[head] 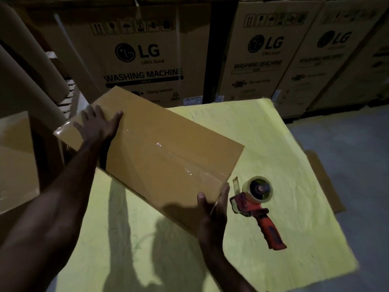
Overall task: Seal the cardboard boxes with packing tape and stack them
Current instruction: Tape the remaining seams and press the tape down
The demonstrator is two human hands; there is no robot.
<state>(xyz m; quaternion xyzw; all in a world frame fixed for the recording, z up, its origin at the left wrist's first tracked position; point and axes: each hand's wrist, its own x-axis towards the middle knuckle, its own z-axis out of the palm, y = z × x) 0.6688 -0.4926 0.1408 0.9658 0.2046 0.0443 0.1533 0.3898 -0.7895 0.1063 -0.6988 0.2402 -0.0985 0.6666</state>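
Taped cardboard box [160,148], stiff, likely light, tilted over left edge of yellow sheet [294,165]; left hand [99,125] spread flat on top, right hand [212,209] clasping near corner

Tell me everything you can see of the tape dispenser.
The tape dispenser is a hand-held gun with a red-orange plastic-looking frame and a handle with dark inlays. A roll of clear tape sits on its hub; a pale translucent strip sticks up at the front. It lies on its side on the yellow sheet, handle pointing near right. No hand touches it; the right hand, at the cardboard box corner, is just left of it.
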